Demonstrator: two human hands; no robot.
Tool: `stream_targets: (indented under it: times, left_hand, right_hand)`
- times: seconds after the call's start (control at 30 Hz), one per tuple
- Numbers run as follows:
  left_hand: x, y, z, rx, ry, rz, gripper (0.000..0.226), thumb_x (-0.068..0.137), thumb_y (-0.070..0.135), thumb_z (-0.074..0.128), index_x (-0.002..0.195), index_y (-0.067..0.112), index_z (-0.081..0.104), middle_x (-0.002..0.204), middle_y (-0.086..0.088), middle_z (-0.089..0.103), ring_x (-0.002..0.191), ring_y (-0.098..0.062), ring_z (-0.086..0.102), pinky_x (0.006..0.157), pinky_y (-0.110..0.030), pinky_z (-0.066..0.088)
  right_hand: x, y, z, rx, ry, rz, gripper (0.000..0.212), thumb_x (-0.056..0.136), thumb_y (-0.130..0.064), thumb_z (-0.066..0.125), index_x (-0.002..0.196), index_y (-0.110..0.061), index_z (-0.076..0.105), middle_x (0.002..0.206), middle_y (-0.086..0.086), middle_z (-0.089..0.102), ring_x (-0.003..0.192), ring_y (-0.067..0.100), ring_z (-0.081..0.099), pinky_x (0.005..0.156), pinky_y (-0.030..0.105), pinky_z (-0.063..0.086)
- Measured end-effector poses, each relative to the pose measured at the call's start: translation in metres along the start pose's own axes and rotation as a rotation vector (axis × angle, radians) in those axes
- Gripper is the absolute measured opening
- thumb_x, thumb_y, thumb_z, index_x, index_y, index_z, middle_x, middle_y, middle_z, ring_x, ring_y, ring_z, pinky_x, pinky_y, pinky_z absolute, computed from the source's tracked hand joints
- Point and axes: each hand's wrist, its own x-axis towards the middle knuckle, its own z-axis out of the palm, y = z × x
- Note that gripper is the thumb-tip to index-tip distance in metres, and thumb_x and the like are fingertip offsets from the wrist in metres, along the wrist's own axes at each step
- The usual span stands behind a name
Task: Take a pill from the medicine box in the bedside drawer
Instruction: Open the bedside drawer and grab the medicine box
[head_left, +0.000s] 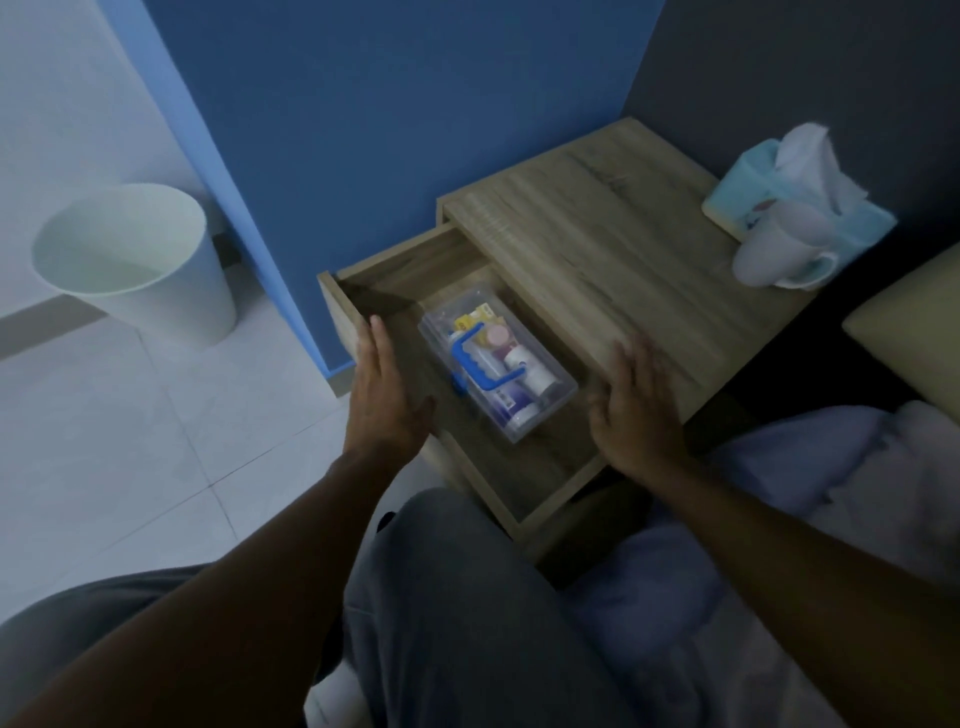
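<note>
The bedside drawer (524, 483) of the wooden nightstand (613, 244) stands pulled out. Inside it lies a clear plastic medicine box (550, 397) with a blue handle (475, 364) on its closed lid; bottles and small packets show through the plastic. My left hand (387, 395) hovers over the drawer's left side, just left of the box, fingers straight and apart, holding nothing. My right hand (636, 410) hovers at the box's right, over the nightstand's front edge, fingers spread and empty. Neither hand touches the box.
A white mug (779, 254) and a light-blue tissue pack (795, 187) sit at the nightstand's far right. A white waste bin (135, 260) stands on the tiled floor to the left. A blue wall rises behind. My knees in grey trousers and bedding fill the foreground.
</note>
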Motion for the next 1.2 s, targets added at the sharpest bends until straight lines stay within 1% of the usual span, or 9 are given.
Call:
stream_targets:
  times: [0.17, 0.4, 0.5, 0.6, 0.73, 0.83, 0.93, 1.1, 1.2]
  left_hand:
    - [0.028, 0.016, -0.01, 0.038, -0.128, 0.148, 0.094, 0.089, 0.027, 0.064, 0.156, 0.029, -0.002, 0.165, 0.007, -0.013, 0.152, -0.023, -0.002, 0.118, -0.055, 0.024]
    - [0.078, 0.024, 0.0, 0.021, -0.323, -0.013, 0.074, 0.096, 0.025, 0.055, 0.156, 0.022, 0.013, 0.164, -0.007, 0.014, 0.148, -0.03, 0.023, 0.117, -0.05, 0.029]
    - [0.094, 0.024, 0.008, -0.002, -0.383, -0.11, 0.069, 0.098, 0.029, 0.052, 0.155, 0.016, 0.017, 0.157, -0.015, 0.029, 0.14, -0.033, 0.037, 0.11, -0.054, 0.039]
    - [0.103, 0.024, 0.019, -0.091, -0.355, -0.214, 0.062, 0.099, 0.033, 0.05, 0.152, 0.016, 0.023, 0.144, -0.017, 0.045, 0.128, -0.032, 0.052, 0.097, -0.047, 0.05]
    - [0.104, 0.019, 0.03, -0.177, -0.298, -0.28, 0.058, 0.098, 0.034, 0.05, 0.149, 0.019, 0.027, 0.134, -0.014, 0.053, 0.11, -0.023, 0.059, 0.072, -0.032, 0.048]
    - [0.102, 0.017, 0.026, -0.16, -0.263, -0.256, 0.051, 0.096, 0.033, 0.055, 0.141, 0.018, 0.038, 0.125, -0.01, 0.057, 0.098, -0.015, 0.057, 0.061, -0.024, 0.044]
    - [0.096, 0.019, 0.011, -0.151, -0.252, -0.224, 0.047, 0.095, 0.033, 0.056, 0.137, 0.018, 0.043, 0.119, -0.006, 0.059, 0.093, -0.012, 0.058, 0.06, -0.021, 0.043]
    - [0.086, 0.039, -0.031, -0.115, -0.205, -0.232, 0.042, 0.096, 0.037, 0.055, 0.131, 0.016, 0.048, 0.106, -0.001, 0.059, 0.077, -0.007, 0.056, 0.055, -0.021, 0.043]
    - [0.082, 0.058, -0.065, -0.023, -0.117, -0.193, 0.043, 0.095, 0.04, 0.054, 0.128, 0.012, 0.052, 0.114, -0.009, 0.063, 0.083, -0.014, 0.06, 0.064, -0.026, 0.048]
  right_hand:
    - [-0.037, -0.054, 0.013, 0.253, -0.007, -0.13, 0.061, 0.092, -0.026, 0.06, 0.149, -0.022, 0.038, 0.152, 0.003, 0.041, 0.14, 0.019, 0.037, 0.111, 0.047, 0.042]
    - [-0.003, -0.083, 0.033, 0.429, -0.129, 0.375, 0.086, 0.095, -0.046, 0.058, 0.159, -0.026, 0.005, 0.164, 0.006, 0.012, 0.146, 0.026, 0.025, 0.11, 0.048, 0.043]
    - [0.007, -0.079, 0.045, 0.53, -0.089, 0.616, 0.075, 0.095, -0.045, 0.057, 0.156, -0.027, 0.017, 0.156, 0.01, 0.03, 0.133, 0.027, 0.047, 0.093, 0.04, 0.052]
    - [0.01, -0.075, 0.056, 0.742, -0.06, 0.731, 0.055, 0.098, -0.042, 0.054, 0.148, -0.028, 0.035, 0.14, 0.008, 0.053, 0.117, 0.023, 0.061, 0.075, 0.029, 0.049]
    - [0.014, -0.075, 0.062, 0.883, -0.008, 0.792, 0.053, 0.097, -0.04, 0.056, 0.147, -0.03, 0.041, 0.136, 0.006, 0.059, 0.115, 0.021, 0.064, 0.088, 0.039, 0.058]
    - [0.015, -0.079, 0.057, 1.066, 0.033, 0.908, 0.049, 0.095, -0.033, 0.061, 0.143, -0.028, 0.049, 0.132, 0.005, 0.062, 0.111, 0.02, 0.066, 0.083, 0.036, 0.06]
    - [0.008, -0.084, 0.042, 1.162, 0.028, 0.945, 0.04, 0.094, -0.03, 0.064, 0.133, -0.025, 0.058, 0.122, 0.003, 0.066, 0.102, 0.015, 0.069, 0.072, 0.028, 0.059]
    - [-0.004, -0.09, 0.006, 1.266, -0.066, 0.888, 0.035, 0.09, -0.031, 0.069, 0.124, -0.022, 0.064, 0.114, 0.003, 0.072, 0.096, 0.018, 0.074, 0.084, 0.04, 0.062]
    - [-0.006, -0.094, -0.026, 1.348, -0.099, 0.794, 0.023, 0.088, -0.028, 0.073, 0.11, -0.021, 0.071, 0.104, 0.004, 0.077, 0.091, 0.017, 0.077, 0.086, 0.043, 0.062]
